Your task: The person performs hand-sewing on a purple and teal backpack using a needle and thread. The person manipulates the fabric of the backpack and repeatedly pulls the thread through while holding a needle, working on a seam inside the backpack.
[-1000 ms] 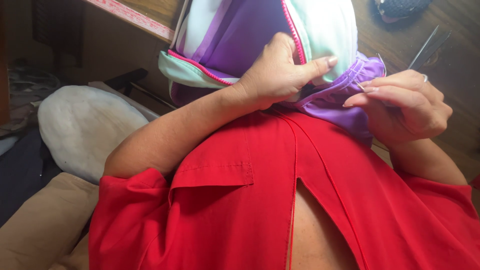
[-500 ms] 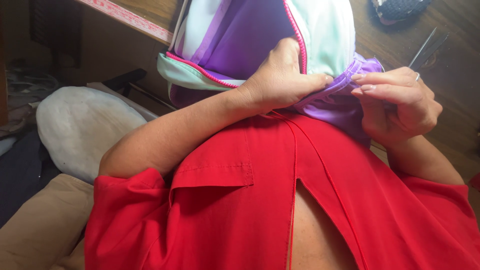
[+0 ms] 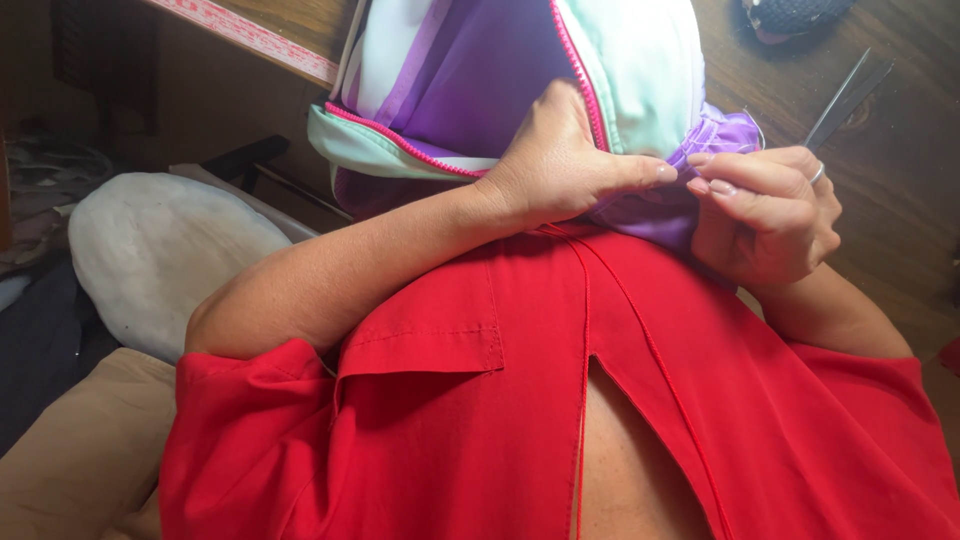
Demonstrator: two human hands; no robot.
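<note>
Two bare hands meet near the top of the head view, both working on one garment, and the scene reads from the left edge across. Farthest left lies a pale grey cushion (image 3: pixel 160 260), with a tan cushion (image 3: pixel 70 470) below it in the lower corner. Above them runs the edge of a wooden table (image 3: pixel 300 30), from which a purple and mint jacket (image 3: pixel 480 90) with a pink zipper (image 3: pixel 580 85) hangs down toward the person. The left forearm rises from a red shirt (image 3: pixel 450 420) (it fills the whole lower part of the frame) and ends in the left hand (image 3: pixel 565 170), which is closed on a fold of the jacket's purple fabric, its thumb stretched out to the right along the cloth. Just beside that thumb tip, touching or nearly so, sit the fingertips of the right hand (image 3: pixel 765 215), curled shut and pinching the gathered purple hem (image 3: pixel 715 135) of the same jacket; a ring shows on one finger. Up behind the right hand, a pair of metal scissors (image 3: pixel 845 100) rests on the wooden surface, apart from the fingers, and a dark knitted object (image 3: pixel 795 15) lies at the top edge, cut off by the frame.
</note>
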